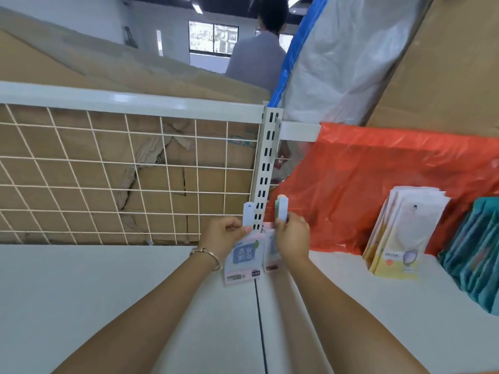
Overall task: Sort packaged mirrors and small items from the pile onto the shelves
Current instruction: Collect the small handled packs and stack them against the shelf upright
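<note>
My left hand [225, 236] pinches a small pink-edged packet [243, 261] with a blue label and a white hang tab, held upright above the white shelf [108, 292]. Right beside it, my right hand [293, 236] grips a thin stack of similar small packets [271, 252], their tabs sticking up above my fingers. Both hands meet in front of the slotted shelf upright [266, 168]. A leaning row of yellow-and-white packaged items [399, 238] stands on the shelf at the right, with a row of teal packages [475, 255] further right.
White wire mesh [108, 171] backs the left shelf, with cardboard behind it. An orange plastic bag [378, 179] hangs behind the right shelf. Wrapped bundles and cardboard lean above it. A person [259, 58] stands beyond the shelving. A dark seam [259, 319] divides the two shelf boards.
</note>
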Action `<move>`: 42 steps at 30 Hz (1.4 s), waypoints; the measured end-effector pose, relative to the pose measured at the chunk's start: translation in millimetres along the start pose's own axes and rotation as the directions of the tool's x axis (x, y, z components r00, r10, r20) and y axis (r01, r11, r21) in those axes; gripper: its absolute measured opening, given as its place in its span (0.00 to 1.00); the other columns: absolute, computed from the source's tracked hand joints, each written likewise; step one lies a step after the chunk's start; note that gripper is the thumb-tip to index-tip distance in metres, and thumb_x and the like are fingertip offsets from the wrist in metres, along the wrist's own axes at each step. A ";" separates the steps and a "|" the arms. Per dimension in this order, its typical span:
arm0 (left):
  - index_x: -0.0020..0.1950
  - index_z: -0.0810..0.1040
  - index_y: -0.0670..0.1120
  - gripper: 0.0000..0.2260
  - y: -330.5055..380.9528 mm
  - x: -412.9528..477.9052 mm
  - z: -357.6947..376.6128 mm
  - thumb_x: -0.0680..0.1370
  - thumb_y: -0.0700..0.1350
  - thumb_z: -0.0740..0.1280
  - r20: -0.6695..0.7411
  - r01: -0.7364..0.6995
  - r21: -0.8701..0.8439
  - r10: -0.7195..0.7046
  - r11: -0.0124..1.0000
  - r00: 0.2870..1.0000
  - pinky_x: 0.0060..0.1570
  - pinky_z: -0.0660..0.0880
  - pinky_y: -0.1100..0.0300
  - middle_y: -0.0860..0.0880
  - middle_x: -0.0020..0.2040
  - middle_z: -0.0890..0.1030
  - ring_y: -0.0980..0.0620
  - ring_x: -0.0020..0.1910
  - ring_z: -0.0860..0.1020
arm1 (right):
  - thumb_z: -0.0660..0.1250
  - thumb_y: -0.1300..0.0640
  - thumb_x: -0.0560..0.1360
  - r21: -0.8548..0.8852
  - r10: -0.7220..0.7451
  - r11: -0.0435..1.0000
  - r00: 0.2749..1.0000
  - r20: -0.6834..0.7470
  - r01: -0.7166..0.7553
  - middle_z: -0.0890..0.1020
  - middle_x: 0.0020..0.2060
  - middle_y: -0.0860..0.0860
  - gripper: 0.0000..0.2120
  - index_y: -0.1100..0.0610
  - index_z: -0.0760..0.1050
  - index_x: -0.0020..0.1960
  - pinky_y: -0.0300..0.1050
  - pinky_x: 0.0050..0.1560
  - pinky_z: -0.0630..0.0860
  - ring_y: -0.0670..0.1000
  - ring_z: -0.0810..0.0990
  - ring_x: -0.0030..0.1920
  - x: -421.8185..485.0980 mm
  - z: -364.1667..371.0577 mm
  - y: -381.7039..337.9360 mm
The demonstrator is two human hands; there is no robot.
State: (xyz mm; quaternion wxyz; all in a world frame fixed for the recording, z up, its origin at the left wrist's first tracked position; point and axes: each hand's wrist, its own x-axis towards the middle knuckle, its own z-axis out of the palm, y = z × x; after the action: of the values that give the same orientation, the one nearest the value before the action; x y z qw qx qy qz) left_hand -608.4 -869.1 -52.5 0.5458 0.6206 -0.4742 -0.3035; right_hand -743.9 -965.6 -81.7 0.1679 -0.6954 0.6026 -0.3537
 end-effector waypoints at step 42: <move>0.55 0.77 0.42 0.08 -37.9 5.6 86.7 0.78 0.36 0.63 -0.226 0.131 -0.167 -0.168 0.977 0.960 0.40 0.72 0.75 0.48 0.50 0.79 0.55 0.45 0.76 | 0.62 0.65 0.77 0.073 -0.052 0.997 0.930 0.365 0.027 0.76 0.43 0.50 0.05 0.56 0.73 0.45 0.28 0.31 0.68 0.44 0.73 0.38 5.7 -25.7 79.7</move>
State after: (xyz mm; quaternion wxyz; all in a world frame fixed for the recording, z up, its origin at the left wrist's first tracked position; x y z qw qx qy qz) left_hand -674.2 -909.8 -107.4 0.6196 0.6437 -0.3325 -0.3020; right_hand -818.9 -983.4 -114.8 0.2932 -0.7553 0.5344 -0.2408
